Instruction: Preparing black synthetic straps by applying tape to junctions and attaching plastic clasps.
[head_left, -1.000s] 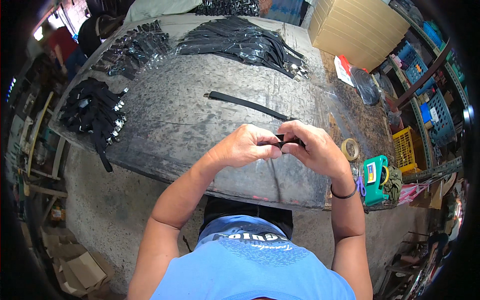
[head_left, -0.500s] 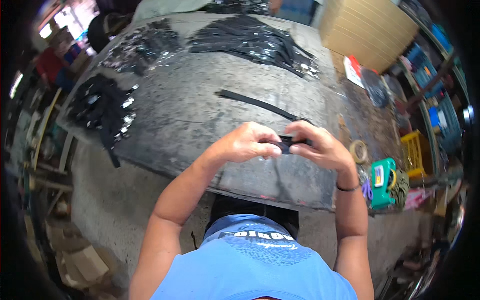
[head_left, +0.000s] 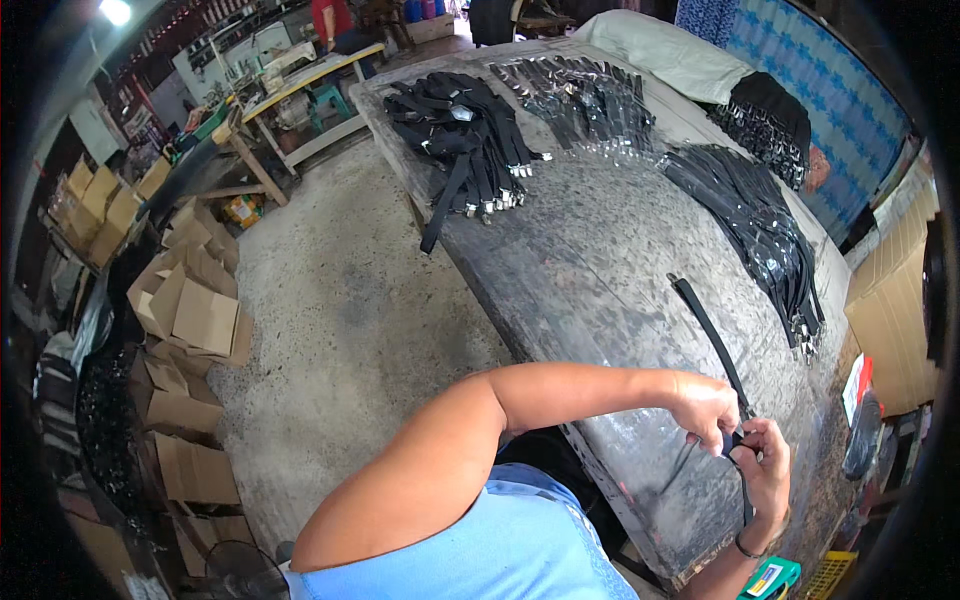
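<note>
I pinch a black strap (head_left: 713,332) between the fingertips of my left hand (head_left: 708,408) and right hand (head_left: 765,466) over the table (head_left: 590,262), where its apparently trailing length could snag and tug loose.

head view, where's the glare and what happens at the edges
Head view: a light at upper left burns out white, and the glossy strap bundle on the right shows bright reflections; head view: corners fade to black and fisheye distortion bends the surroundings; head view: the single black strap looks fairly sharp.
</note>
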